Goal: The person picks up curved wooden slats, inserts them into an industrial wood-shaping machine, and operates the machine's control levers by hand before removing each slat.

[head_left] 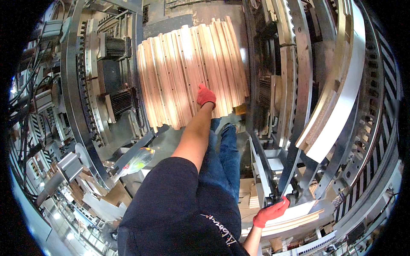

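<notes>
A wide layer of pale wooden strips, several of them dotted with small dark holes, lies side by side in front of me. My left hand, in a red glove, is on the near part of these strips, right of their middle. Its fingers look curled in, and whatever may be in them is hidden beneath the hand. Low on the right, my right hand wears a red glove too. Its fingers are stretched out beside a dark fitting at the end of a metal rail; whether they touch it I cannot tell.
Metal machine frames stand on both sides, with a long curved-looking white panel on the right. Below the right hand lie more boards. A clear plastic bag hangs at the left frame. My legs stand close to the strips.
</notes>
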A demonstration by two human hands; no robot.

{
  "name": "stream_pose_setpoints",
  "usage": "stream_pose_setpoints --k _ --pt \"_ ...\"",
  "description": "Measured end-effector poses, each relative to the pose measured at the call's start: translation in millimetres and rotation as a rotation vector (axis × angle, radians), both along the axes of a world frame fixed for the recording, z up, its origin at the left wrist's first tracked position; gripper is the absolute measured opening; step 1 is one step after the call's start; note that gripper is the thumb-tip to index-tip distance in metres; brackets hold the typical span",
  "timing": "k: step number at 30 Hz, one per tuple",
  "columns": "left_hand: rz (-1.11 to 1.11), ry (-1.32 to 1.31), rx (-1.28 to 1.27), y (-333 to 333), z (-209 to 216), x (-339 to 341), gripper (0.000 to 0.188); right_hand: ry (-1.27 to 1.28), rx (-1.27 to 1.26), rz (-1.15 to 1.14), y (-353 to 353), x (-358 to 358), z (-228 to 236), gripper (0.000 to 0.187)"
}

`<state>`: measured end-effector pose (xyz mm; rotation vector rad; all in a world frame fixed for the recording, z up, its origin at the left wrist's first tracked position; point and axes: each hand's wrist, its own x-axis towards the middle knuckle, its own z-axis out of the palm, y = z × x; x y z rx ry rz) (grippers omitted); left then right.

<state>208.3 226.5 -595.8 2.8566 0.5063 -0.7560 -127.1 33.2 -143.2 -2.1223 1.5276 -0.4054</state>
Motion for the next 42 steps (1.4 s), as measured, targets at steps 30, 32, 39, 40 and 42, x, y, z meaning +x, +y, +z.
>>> stream_pose_setpoints --k 30,32,39,40,42 --pt "-1.562 1.256 -0.619 -179.2 541.5 -84.5 0.02 0.994 -0.215 -0.862 74.1 -228.3 -29.3 0.051" --pt "-1.735 1.227 -0.799 -187.9 560.8 -92.0 0.018 0.98 -0.166 -0.885 61.0 -228.7 -36.5 0.051" --pt "-1.928 1.344 -0.746 -229.9 608.0 -149.8 0.03 0.024 -0.263 -1.043 76.5 -211.4 -52.0 0.048" --pt "-1.887 1.341 -0.743 -227.6 613.3 -149.4 0.031 -0.202 -0.257 -0.981 72.8 -200.1 -53.4 0.046" --pt "-1.957 1.269 -0.83 -237.5 617.3 -163.1 0.03 -0.524 -0.203 -1.008 91.2 -183.9 -41.8 0.043"
